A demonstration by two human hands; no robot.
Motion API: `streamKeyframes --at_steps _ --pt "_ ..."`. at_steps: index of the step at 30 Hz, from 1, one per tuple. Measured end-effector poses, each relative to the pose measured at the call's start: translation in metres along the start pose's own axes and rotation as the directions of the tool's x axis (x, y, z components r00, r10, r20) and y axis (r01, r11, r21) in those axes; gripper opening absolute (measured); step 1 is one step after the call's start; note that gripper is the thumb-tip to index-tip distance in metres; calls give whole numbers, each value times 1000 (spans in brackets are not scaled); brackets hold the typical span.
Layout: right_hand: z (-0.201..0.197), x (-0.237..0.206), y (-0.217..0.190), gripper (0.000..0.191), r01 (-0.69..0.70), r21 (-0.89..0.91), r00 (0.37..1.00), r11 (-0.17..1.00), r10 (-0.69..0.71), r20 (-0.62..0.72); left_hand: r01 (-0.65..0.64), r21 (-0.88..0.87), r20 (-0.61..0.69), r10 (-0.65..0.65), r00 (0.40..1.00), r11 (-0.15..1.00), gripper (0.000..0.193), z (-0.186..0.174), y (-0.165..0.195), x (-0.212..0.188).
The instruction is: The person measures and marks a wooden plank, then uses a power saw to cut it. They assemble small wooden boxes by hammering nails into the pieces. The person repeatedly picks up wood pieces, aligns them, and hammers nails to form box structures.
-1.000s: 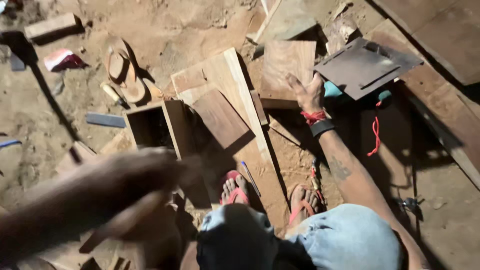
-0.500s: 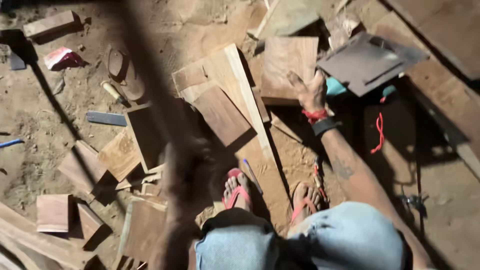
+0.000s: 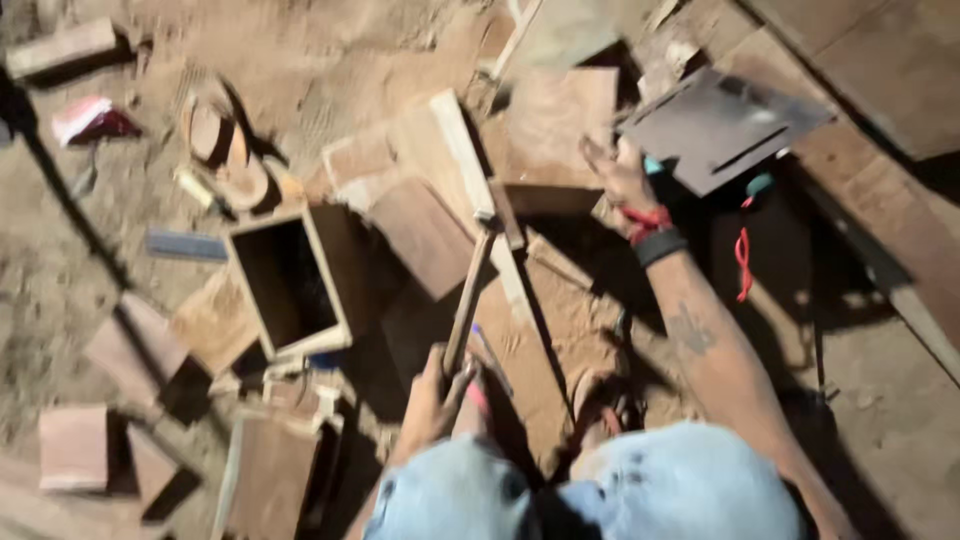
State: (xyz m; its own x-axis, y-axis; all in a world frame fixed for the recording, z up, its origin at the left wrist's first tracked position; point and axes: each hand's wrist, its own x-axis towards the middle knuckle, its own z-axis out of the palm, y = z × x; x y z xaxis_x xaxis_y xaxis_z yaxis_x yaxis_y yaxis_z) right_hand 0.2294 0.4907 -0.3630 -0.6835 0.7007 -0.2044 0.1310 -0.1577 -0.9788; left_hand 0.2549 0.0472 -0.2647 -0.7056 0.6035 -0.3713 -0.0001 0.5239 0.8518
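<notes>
— Two hands busy? 
— Yes. Left hand [image 3: 432, 392] is closed round a wooden stick [image 3: 468, 298] that slants up over the boards. Right hand [image 3: 622, 172] lies spread, fingers open, on a square board [image 3: 560, 120] beside a grey sheet [image 3: 722, 126]. 
— Boxes? 
— One open wooden box [image 3: 288, 280], left of the stick.

Red-white packet [image 3: 88, 118], upper left ground

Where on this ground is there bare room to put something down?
Bare dirt lies at the top, above the sandal, and lower right beside the right arm. It is crowded around the open wooden box and the boards under the right hand.
</notes>
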Motion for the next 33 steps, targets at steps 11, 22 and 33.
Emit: streamKeyframes --at_steps 11,22,33 --pt "-12 -30 13 46 394 -239 907 888 -417 -53 294 -465 308 -159 938 835 20 28 -86 11" --pt "-18 13 38 36 312 -16 907 950 -302 -292 264 -306 249 -191 949 915 29 45 -116 22" --pt "-17 25 49 58 342 335 900 878 -203 -387 378 -438 315 -254 914 816 34 42 -104 34"
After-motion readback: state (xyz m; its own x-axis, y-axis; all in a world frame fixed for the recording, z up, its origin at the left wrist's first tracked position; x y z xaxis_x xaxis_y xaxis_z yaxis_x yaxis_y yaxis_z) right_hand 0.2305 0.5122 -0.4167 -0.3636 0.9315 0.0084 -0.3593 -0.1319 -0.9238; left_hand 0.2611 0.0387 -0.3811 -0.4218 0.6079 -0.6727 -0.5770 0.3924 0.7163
